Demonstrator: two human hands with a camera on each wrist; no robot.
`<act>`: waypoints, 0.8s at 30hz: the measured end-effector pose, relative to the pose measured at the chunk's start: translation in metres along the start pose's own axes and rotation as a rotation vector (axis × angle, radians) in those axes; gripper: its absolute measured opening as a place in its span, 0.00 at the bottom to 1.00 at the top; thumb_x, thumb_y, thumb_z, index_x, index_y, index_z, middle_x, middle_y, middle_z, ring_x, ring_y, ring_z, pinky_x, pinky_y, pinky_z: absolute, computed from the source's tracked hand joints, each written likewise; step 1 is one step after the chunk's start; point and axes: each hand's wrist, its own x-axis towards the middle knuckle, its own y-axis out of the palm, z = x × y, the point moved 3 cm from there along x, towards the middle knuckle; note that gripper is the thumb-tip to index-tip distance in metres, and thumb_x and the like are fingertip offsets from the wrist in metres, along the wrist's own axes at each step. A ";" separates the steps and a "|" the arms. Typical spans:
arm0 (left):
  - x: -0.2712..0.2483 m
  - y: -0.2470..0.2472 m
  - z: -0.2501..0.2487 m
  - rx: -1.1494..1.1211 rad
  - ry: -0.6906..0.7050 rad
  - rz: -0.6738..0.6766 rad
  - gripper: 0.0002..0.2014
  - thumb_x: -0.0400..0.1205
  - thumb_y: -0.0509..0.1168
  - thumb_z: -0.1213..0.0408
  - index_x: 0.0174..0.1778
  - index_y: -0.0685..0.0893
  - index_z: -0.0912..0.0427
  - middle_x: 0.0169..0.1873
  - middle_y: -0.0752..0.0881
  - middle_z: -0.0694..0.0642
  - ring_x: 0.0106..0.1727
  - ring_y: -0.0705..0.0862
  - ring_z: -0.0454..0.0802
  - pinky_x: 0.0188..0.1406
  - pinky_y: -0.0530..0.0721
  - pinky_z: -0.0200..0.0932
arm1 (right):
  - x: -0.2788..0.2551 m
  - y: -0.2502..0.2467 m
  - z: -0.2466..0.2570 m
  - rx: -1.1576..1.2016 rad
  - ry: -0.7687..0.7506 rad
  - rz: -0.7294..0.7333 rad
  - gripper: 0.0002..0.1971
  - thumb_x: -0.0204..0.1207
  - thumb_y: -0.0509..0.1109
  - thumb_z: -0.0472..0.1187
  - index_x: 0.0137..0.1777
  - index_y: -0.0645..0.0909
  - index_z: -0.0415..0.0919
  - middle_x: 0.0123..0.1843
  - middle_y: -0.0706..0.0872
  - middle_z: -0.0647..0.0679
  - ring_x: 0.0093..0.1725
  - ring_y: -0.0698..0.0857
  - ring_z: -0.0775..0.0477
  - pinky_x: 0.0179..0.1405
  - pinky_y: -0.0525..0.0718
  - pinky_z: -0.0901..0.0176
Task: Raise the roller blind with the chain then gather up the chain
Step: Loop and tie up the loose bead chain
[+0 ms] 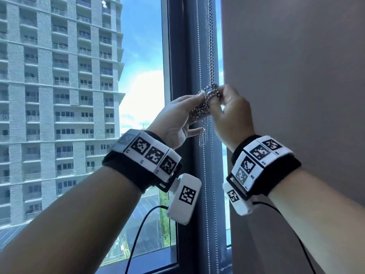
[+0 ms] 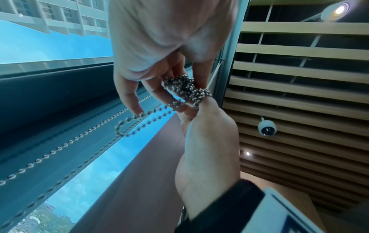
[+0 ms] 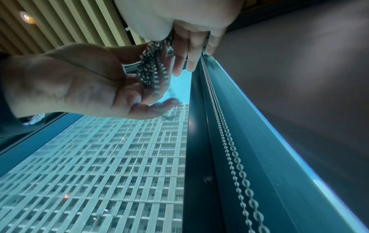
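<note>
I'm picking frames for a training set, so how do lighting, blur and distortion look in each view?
Head view: bright daylight, the chain bundle sharp between left hand and right hand. Left wrist view: strong wide-angle bend, ceiling lamp flaring, near palm soft. Right wrist view: hands backlit and dim against the sky, loose chain end motion-blurred, window frame lines splayed.
</note>
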 end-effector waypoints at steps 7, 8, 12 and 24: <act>-0.005 0.011 0.001 0.008 0.065 0.008 0.05 0.82 0.66 0.57 0.43 0.82 0.53 0.41 0.86 0.52 0.44 0.85 0.48 0.60 0.81 0.60 | 0.002 -0.002 -0.001 0.056 0.062 -0.101 0.13 0.80 0.59 0.43 0.43 0.77 0.33 0.31 0.82 0.45 0.32 0.82 0.41 0.34 0.83 0.42; -0.006 0.011 0.001 0.007 0.063 0.009 0.06 0.82 0.66 0.57 0.42 0.81 0.54 0.39 0.86 0.51 0.41 0.85 0.47 0.60 0.81 0.59 | 0.003 -0.003 -0.002 0.066 0.068 -0.110 0.15 0.81 0.59 0.45 0.41 0.77 0.33 0.30 0.82 0.45 0.31 0.82 0.42 0.33 0.82 0.43; -0.007 0.014 0.009 0.028 0.048 0.032 0.07 0.81 0.66 0.56 0.39 0.81 0.53 0.37 0.87 0.50 0.39 0.85 0.46 0.62 0.81 0.62 | 0.003 -0.007 -0.004 0.125 0.110 -0.175 0.23 0.83 0.54 0.51 0.35 0.75 0.33 0.27 0.79 0.47 0.26 0.78 0.43 0.28 0.76 0.50; -0.007 0.019 0.005 0.096 0.175 -0.030 0.08 0.83 0.64 0.55 0.38 0.79 0.50 0.39 0.87 0.48 0.43 0.86 0.45 0.55 0.82 0.56 | -0.029 -0.019 0.006 0.802 0.375 -0.217 0.19 0.86 0.52 0.50 0.54 0.82 0.42 0.52 0.90 0.42 0.44 0.92 0.47 0.41 0.86 0.62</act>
